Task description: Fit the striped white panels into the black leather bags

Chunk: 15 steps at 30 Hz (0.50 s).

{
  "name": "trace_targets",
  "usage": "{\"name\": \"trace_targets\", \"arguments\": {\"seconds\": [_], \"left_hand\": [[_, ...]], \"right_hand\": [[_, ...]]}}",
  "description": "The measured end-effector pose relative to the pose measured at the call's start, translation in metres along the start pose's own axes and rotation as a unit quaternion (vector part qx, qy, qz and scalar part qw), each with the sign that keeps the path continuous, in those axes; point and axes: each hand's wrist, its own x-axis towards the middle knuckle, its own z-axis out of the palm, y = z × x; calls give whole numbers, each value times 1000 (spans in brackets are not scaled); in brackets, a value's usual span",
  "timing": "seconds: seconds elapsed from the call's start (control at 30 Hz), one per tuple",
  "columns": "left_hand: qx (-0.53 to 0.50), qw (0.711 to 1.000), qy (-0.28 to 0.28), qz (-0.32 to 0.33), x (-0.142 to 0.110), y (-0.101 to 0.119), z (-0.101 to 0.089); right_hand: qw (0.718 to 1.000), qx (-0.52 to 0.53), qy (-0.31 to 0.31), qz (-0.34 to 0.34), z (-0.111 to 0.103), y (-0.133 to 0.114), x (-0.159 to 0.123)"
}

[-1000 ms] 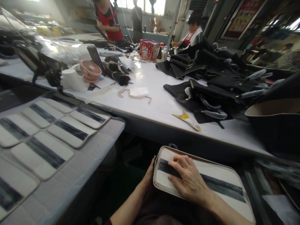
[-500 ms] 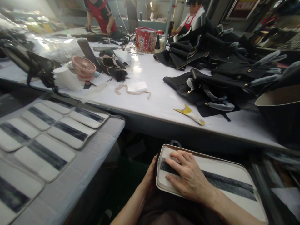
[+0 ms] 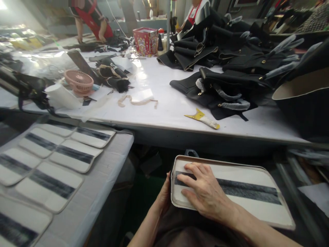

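Observation:
A white rounded panel (image 3: 246, 181) with a dark stripe along its middle rests on my lap. My right hand (image 3: 203, 192) lies flat on its left end, fingers spread over the stripe. My left hand (image 3: 164, 193) grips the panel's left edge from beneath, with only the thumb side showing. Several matching striped panels (image 3: 51, 161) lie in rows on the grey side table (image 3: 113, 154) to my left.
A long white worktable (image 3: 164, 106) ahead holds black bag parts (image 3: 221, 85), a yellow-handled scraper (image 3: 203, 118), a pink fan (image 3: 78, 80), a paper roll (image 3: 60, 96) and a red box (image 3: 145, 41). Other people work at its far end.
The view has tilted down and shifted right. My right hand has slid slightly along the panel's left end; my left hand stays on the edge.

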Motion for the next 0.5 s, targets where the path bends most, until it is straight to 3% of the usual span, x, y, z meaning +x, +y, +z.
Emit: {"name": "trace_targets", "arguments": {"seconds": [0.27,0.5], "left_hand": [[-4,1000,-6,16,-7,2,3],[85,993,65,40,-17,19,9]], "right_hand": [[999,-33,-14,-1,0,-2,8],[999,-35,-1,-2,5,2,1]]}}
